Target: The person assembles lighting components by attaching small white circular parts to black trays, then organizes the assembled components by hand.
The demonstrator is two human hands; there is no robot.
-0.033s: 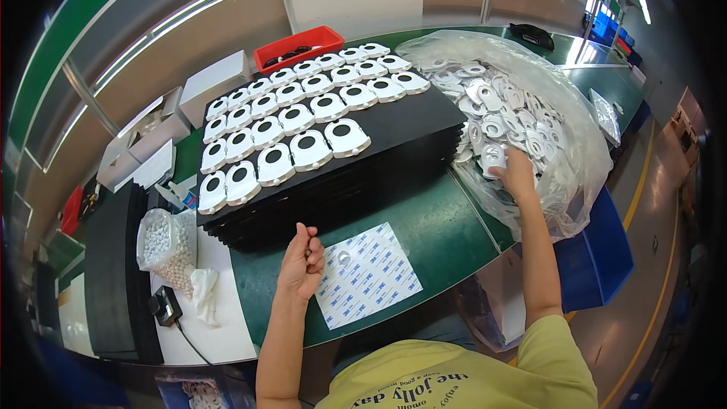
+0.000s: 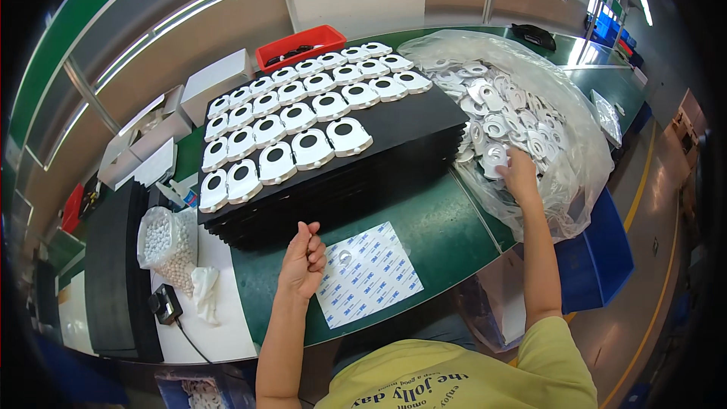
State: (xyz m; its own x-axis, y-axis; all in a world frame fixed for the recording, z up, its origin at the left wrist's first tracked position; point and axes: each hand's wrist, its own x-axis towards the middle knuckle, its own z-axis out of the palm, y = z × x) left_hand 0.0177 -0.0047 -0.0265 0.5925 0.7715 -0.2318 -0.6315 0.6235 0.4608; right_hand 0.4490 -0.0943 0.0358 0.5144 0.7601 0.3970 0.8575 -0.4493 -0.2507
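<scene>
At the pile's near edge, my right hand (image 2: 520,176) pinches a flat white plastic part (image 2: 495,156) with a round opening. Many similar white parts (image 2: 522,110) lie heaped in a clear plastic bag (image 2: 587,159). My left hand (image 2: 304,263) is closed in front of the black stack, fingers curled; anything inside them is hidden. Beside it lies a white backing sheet (image 2: 371,280) with blue print and a small ring-like piece (image 2: 345,257) on it. Rows of white housings (image 2: 349,137) with dark round holes rest on a stack of black foam sheets (image 2: 413,117).
A red bin (image 2: 326,32) stands behind the stack. To the left are a bag of white balls (image 2: 157,238), a small black device (image 2: 163,304) with a cable, and upright black sheets (image 2: 113,273). A blue crate (image 2: 602,257) sits below the table's right edge.
The white part at my right fingertips has shifted very slightly to the right. My left hand stays closed in the same place.
</scene>
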